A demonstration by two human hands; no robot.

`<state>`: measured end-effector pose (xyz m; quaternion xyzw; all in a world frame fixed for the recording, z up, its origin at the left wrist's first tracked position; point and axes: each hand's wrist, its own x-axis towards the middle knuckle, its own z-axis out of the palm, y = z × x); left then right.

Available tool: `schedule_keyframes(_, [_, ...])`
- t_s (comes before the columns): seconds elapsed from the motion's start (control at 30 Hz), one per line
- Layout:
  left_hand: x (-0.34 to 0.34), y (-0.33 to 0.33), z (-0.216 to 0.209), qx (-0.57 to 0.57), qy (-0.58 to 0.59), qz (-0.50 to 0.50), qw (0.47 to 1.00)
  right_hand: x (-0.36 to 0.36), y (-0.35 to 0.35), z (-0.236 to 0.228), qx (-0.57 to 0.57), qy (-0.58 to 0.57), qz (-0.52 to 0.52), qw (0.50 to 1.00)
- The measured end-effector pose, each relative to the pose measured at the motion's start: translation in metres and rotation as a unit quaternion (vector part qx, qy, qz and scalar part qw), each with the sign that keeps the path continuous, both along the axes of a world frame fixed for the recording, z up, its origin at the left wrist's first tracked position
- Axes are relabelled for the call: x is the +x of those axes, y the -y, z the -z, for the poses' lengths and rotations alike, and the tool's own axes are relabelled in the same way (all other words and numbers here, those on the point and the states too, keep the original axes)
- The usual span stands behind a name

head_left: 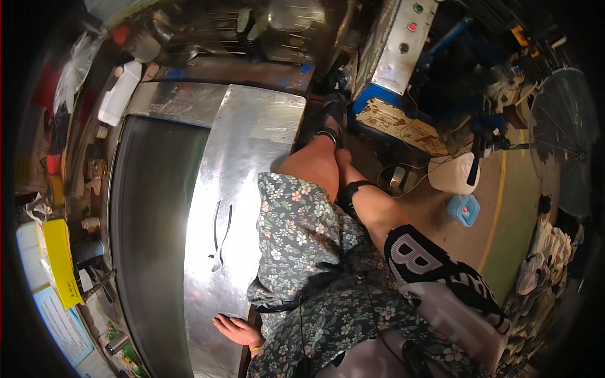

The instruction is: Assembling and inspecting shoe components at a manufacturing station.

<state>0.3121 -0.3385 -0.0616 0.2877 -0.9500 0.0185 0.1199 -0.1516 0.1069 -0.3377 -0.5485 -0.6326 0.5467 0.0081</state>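
Steel-grey shiny metal sheet (242,189) lies under your left hand (234,329), fingers spread flat, holding nothing; your right hand is out of view.

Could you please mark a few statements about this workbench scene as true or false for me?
1. The left hand rests at the near edge of the shiny metal sheet. True.
2. That hand grips the white plastic bottle. False: the bottle lies at the far left, apart from it.
3. The right hand is in view. False: only the sleeved arm shows.
4. A fan is at the right. True.
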Motion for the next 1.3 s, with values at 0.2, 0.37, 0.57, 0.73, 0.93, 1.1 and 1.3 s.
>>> schedule_keyframes(0.2, [0.000, -0.016, -0.044, 0.040, -0.025, -0.022, 0.999, 0.019, 0.023, -0.045, -0.107, -0.023, -0.243, 0.964])
schedule_keyframes(0.37, [-0.014, -0.003, -0.041, 0.049, -0.054, -0.018, 0.997, 0.089, -0.113, -0.078, -0.227, -0.012, -0.521, 0.823])
schedule_keyframes(0.57, [-0.001, -0.008, -0.047, 0.035, -0.073, -0.051, 0.995, -0.025, -0.075, -0.119, -0.246, 0.027, -0.630, 0.736])
schedule_keyframes(0.73, [-0.008, 0.002, -0.027, 0.046, -0.072, -0.038, 0.996, -0.057, -0.032, -0.175, -0.254, 0.035, -0.658, 0.708])
schedule_keyframes(0.93, [-0.012, 0.000, -0.026, 0.042, -0.085, -0.043, 0.995, -0.087, 0.016, -0.239, -0.232, 0.080, -0.663, 0.707])
schedule_keyframes(1.1, [-0.005, -0.005, -0.026, 0.063, -0.082, -0.056, 0.993, -0.066, 0.112, -0.381, 0.117, 0.213, -0.846, 0.474])
schedule_keyframes(1.3, [-0.012, 0.003, -0.025, 0.067, -0.067, -0.038, 0.995, -0.128, 0.143, -0.285, 0.196, -0.168, -0.875, 0.411])
